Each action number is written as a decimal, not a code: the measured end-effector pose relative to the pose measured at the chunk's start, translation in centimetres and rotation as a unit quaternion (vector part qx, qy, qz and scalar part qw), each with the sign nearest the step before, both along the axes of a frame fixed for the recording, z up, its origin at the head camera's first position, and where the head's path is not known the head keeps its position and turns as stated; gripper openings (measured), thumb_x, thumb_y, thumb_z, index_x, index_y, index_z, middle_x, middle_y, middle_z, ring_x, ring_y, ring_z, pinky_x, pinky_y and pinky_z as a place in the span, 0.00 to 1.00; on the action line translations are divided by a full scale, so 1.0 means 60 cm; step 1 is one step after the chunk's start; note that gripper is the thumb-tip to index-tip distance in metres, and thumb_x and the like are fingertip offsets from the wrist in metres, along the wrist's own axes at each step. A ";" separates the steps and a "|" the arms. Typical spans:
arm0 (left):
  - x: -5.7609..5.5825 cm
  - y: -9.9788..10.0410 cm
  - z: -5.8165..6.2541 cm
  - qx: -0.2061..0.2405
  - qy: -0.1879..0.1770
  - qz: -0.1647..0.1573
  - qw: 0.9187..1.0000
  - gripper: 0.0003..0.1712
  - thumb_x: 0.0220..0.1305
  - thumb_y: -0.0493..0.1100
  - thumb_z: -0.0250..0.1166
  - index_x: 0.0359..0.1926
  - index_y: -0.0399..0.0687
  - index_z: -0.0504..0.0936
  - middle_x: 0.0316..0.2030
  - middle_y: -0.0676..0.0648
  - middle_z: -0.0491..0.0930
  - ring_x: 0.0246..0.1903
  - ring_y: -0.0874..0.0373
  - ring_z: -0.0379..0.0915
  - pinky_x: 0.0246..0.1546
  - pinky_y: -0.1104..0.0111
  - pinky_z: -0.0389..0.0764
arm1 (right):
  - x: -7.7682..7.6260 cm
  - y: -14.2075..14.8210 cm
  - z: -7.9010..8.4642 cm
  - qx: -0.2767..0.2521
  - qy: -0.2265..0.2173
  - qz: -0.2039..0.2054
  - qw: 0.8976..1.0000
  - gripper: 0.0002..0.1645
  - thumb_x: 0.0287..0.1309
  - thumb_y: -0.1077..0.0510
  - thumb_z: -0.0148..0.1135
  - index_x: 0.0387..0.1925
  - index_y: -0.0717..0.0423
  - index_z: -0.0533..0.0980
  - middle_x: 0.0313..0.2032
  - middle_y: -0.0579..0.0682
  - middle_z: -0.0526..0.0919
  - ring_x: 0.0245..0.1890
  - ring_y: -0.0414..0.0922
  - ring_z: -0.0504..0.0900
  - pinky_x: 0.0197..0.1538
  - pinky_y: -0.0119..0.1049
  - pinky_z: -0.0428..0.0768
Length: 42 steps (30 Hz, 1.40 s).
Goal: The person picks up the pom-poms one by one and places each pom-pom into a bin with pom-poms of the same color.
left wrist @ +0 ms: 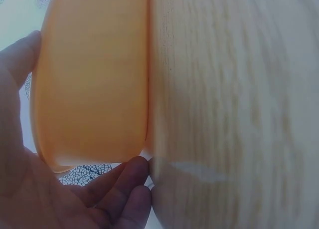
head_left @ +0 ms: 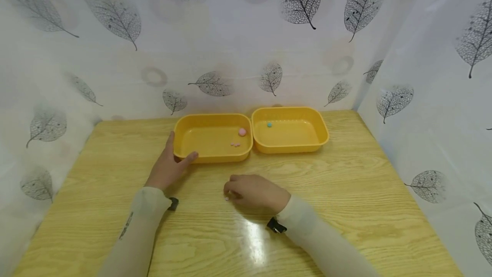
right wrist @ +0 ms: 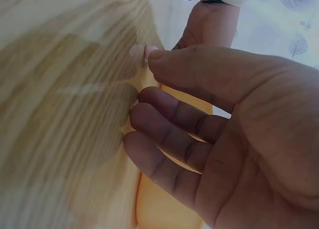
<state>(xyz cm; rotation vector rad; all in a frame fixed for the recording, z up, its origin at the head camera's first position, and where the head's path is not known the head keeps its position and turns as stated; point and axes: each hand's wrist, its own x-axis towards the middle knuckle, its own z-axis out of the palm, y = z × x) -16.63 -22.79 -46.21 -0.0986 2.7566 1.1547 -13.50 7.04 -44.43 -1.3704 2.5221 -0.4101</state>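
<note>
In the head view my left hand (head_left: 169, 166) grips the left end of the left yellow tray (head_left: 213, 158). The left wrist view shows the thumb at the tray's rim and curled fingertips against its end wall near the wood. My right hand (head_left: 255, 192) is low over the table in front of that tray, its fingers loosely bent. A tiny pale pink bead (head_left: 226, 198) lies by its fingertips. From the right wrist, this pink bead (right wrist: 151, 50) shows at the outer side of the thumb tip, while the other fingertips (right wrist: 144, 116) rest at the tabletop.
Inside the left tray are a pink ball (head_left: 242, 132) and several tiny pink beads (head_left: 235, 145). The right yellow tray (head_left: 291, 149) stands close beside it and holds a small teal ball (head_left: 269, 125). A leaf-patterned curtain (head_left: 230, 54) borders the wooden table (head_left: 346, 191).
</note>
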 end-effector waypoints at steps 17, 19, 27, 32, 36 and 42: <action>0.005 0.002 0.005 -0.003 -0.001 0.000 1.000 0.67 0.66 0.78 0.57 0.81 0.63 0.20 0.82 0.37 0.35 0.78 0.29 0.42 0.73 0.33 0.52 | 0.013 -0.012 -0.007 0.010 0.010 0.013 1.000 0.05 0.69 0.54 0.65 0.40 0.40 0.85 0.35 0.33 0.79 0.33 0.29 0.75 0.40 0.24 0.77; 0.006 0.002 0.006 -0.002 -0.003 0.000 1.000 0.67 0.66 0.78 0.57 0.81 0.64 0.19 0.82 0.38 0.35 0.78 0.29 0.42 0.73 0.33 0.52 | 0.015 -0.013 -0.008 0.012 0.008 0.016 1.000 0.04 0.68 0.55 0.65 0.39 0.40 0.84 0.34 0.33 0.78 0.32 0.29 0.74 0.39 0.23 0.76; 0.007 0.004 0.009 0.000 -0.005 -0.001 1.000 0.67 0.66 0.77 0.58 0.80 0.63 0.19 0.82 0.38 0.34 0.78 0.30 0.41 0.73 0.34 0.51 | 0.022 -0.015 -0.004 0.014 0.002 0.019 1.000 0.02 0.68 0.54 0.67 0.37 0.40 0.83 0.31 0.34 0.75 0.30 0.31 0.72 0.37 0.23 0.72; 0.008 0.004 0.011 0.001 -0.006 -0.002 1.000 0.67 0.66 0.77 0.58 0.80 0.63 0.18 0.82 0.38 0.34 0.78 0.30 0.41 0.73 0.34 0.51 | 0.024 -0.014 -0.005 0.002 0.001 0.023 1.000 0.03 0.67 0.52 0.67 0.36 0.40 0.81 0.31 0.33 0.75 0.29 0.30 0.71 0.36 0.22 0.72; 0.007 0.005 0.011 -0.001 -0.007 -0.001 1.000 0.67 0.66 0.78 0.57 0.80 0.63 0.18 0.82 0.38 0.33 0.78 0.30 0.40 0.73 0.33 0.51 | 0.024 -0.014 -0.007 -0.007 0.013 0.032 0.999 0.05 0.68 0.55 0.66 0.35 0.40 0.81 0.30 0.32 0.74 0.28 0.29 0.71 0.36 0.21 0.71; 0.006 0.006 0.011 -0.001 -0.010 0.002 1.000 0.67 0.65 0.78 0.57 0.80 0.64 0.18 0.82 0.39 0.33 0.78 0.30 0.40 0.73 0.33 0.50 | 0.023 -0.015 -0.006 -0.003 0.029 0.039 0.999 0.07 0.69 0.58 0.64 0.33 0.42 0.81 0.30 0.33 0.74 0.28 0.30 0.70 0.36 0.21 0.71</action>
